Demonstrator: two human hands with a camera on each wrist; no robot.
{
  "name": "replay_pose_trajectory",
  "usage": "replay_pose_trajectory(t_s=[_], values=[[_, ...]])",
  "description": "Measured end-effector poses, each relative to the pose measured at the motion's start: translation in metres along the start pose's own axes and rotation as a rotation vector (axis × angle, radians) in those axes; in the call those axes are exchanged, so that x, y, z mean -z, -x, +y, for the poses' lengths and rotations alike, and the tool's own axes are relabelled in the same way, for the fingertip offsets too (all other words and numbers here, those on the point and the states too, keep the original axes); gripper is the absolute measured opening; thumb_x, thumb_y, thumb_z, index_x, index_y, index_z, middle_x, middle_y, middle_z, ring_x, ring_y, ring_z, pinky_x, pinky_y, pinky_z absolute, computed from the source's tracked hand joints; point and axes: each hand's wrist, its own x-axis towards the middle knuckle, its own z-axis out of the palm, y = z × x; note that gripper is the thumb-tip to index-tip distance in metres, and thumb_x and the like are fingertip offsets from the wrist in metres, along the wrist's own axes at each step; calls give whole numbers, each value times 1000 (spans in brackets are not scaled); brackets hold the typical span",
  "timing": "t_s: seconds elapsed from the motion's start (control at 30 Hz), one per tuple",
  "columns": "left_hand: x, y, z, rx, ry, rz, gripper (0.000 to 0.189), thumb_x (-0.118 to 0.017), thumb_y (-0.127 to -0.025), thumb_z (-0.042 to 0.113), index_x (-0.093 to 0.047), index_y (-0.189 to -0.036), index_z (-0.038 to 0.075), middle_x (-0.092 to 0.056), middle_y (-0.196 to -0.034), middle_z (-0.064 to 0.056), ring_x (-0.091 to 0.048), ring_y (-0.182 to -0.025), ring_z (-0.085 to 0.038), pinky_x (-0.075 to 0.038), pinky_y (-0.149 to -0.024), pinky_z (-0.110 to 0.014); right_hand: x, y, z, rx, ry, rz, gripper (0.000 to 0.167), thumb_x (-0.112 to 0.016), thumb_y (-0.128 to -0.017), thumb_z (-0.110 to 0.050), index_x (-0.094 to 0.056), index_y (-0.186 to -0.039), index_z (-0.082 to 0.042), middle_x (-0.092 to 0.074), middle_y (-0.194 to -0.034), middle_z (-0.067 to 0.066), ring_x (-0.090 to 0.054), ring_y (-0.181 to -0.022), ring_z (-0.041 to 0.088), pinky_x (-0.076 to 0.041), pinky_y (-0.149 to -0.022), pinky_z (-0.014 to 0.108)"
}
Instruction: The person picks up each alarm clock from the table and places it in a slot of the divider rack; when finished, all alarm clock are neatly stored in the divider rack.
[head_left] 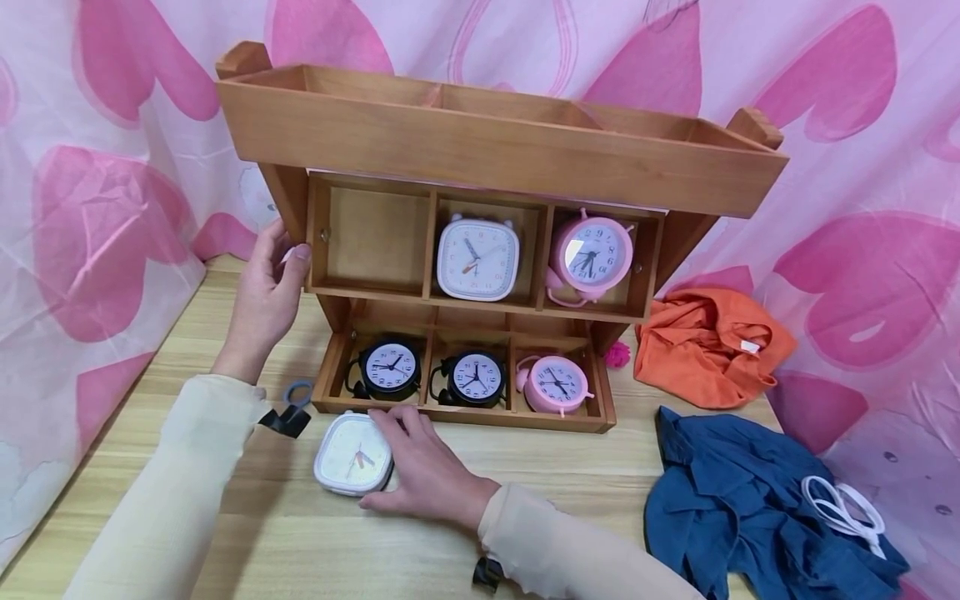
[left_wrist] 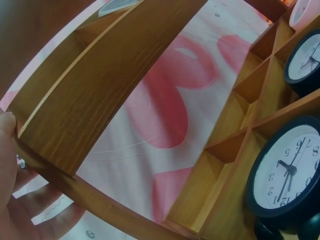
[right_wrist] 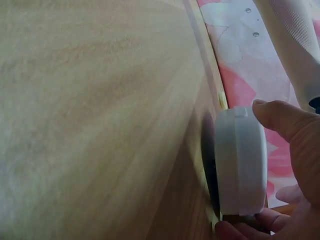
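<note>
My right hand holds a white square alarm clock just in front of the shelf's lowest tier. In the right wrist view the clock is seen edge-on, with thumb and fingers at its sides. My left hand grips the left side of a tiered wooden shelf, thumb in front. The middle tier holds another white clock in its centre compartment and a pink clock at right. Below stand two black clocks, one at left and one central, and a pink clock.
To the right lie an orange cloth and a dark blue cloth with a white cable on it. A small bright pink object sits beside the shelf. Behind hangs a pink heart-patterned curtain.
</note>
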Motion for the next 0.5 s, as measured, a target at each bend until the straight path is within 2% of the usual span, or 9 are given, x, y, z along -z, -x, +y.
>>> replay_pose_trajectory(t_s=[0.3, 0.5], values=[[0, 0, 1, -1, 6, 3, 48, -47, -104, 29, -37, -151, 22, -47, -149, -14, -44, -139, -26, -37, -116, -38, -10, -5, -7, -13, 67, 17, 110, -80, -73, -56, -24, -156, -11, -38, -141, 5, -45, -125, 17, -42, -108, 27], [-1, 0, 3, 11, 4, 1, 49, -48, -104, 30, -37, -151, 22, -47, -150, -13, -44, -139, -26, -36, -117, -39, -12, -9, -11, -34, 111, -4, 111, -79, -72, -61, -25, -155, -10, -39, -146, 5, -45, -128, 18, -41, -110, 30]])
